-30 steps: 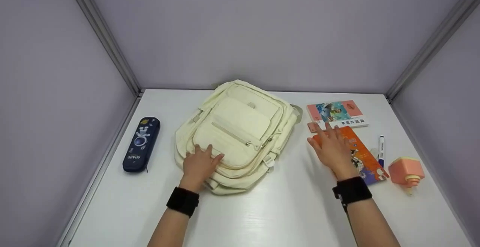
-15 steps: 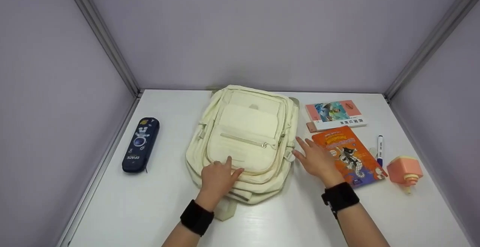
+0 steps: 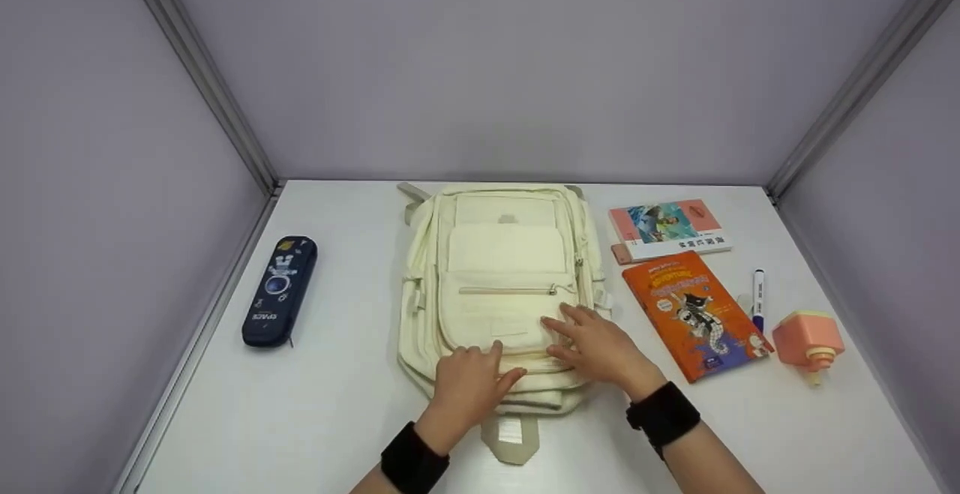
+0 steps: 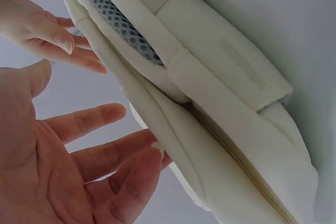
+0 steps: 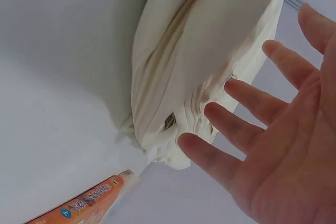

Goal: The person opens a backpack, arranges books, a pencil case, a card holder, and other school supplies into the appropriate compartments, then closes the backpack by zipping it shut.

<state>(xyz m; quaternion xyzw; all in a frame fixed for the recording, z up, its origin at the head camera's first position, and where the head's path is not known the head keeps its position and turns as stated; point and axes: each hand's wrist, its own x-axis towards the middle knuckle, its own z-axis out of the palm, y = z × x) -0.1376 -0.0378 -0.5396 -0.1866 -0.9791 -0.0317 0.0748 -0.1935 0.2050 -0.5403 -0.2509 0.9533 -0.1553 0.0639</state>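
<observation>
A cream backpack (image 3: 506, 250) lies flat on the table with its zipped front pocket facing up and a strap end sticking out toward me. My left hand (image 3: 469, 385) is at the near left part of the bag, its fingertips on the fabric. In the left wrist view its fingers (image 4: 100, 119) are extended loosely beside the bag's seam and grey mesh padding. Over the near right part of the front pocket is my right hand (image 3: 600, 348), fingers spread. The right wrist view shows its fingers (image 5: 252, 103) straight alongside the bag's side.
To the left lies a dark blue space-themed pencil case (image 3: 280, 291). On the right are an orange comic-style book (image 3: 694, 314), a pink-and-white book (image 3: 670, 229), a marker (image 3: 759, 299) and a pink square bottle (image 3: 808, 340). Panels wall the white table (image 3: 202, 419) at back and sides.
The backpack has turned from a slant to nearly straight and slid a little toward me. My right hand has moved left from the orange book onto the bag; my left hand has shifted right.
</observation>
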